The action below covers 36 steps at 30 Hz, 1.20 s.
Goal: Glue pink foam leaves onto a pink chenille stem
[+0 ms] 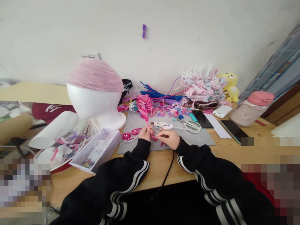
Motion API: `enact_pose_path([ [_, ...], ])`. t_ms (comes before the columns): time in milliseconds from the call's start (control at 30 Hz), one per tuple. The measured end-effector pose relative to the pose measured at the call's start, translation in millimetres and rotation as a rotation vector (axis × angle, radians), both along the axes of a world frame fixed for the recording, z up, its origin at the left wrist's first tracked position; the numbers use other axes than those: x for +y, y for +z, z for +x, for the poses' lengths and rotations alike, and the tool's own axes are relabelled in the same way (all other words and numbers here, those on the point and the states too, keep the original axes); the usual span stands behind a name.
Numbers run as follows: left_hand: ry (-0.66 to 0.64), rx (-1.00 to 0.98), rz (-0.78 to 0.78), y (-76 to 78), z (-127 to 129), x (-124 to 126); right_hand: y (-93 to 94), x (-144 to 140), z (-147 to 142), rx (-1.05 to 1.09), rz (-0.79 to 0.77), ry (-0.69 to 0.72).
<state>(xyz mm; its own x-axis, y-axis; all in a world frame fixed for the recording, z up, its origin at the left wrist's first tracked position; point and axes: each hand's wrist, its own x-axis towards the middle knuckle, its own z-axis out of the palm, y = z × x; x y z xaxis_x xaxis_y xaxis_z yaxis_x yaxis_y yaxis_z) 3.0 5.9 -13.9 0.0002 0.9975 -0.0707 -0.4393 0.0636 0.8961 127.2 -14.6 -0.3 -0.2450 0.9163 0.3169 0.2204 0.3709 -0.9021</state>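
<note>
My left hand (145, 133) is closed in a pinch on the lower end of a bright pink fuzzy flower spray (144, 104), whose bushy head points away from me. Close beside it, my right hand (168, 138) has thumb and fingertips pinched at a small dark pink piece (153, 137); the exact grip is too small to make out. Both hands are over a grey mat (206, 137). Just beyond them lies a glue gun (162, 125) with a decorated body. Left of my left hand is a pink beaded piece (128, 136).
White-handled scissors (192, 126) lie right of the glue gun. A white foam head (93, 103) with a pink cap and a white box (96, 150) of beads stand left. Blue stems (157, 93), a floral headpiece (203, 86), phones (202, 119) and a pink-lidded bottle (252, 109) line the back and right.
</note>
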Motion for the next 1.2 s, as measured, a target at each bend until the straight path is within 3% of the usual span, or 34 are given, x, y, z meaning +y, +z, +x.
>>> enact_pose_path([
  [267,-0.01,-0.044,0.055,4.6,1.9,-2.5,-2.5,2.6,1.7,-0.012,-0.117,0.008],
  [467,0.001,0.009,0.059,6.5,4.2,-4.8,-3.3,0.7,0.6,-0.047,-0.075,0.058],
  [733,-0.033,0.025,0.103,6.0,5.6,-6.1,-1.9,1.3,-2.2,0.037,-0.08,0.006],
  [1200,-0.02,0.071,0.107,9.2,5.2,-7.7,-0.3,-2.8,-5.3,0.082,-0.101,0.034],
])
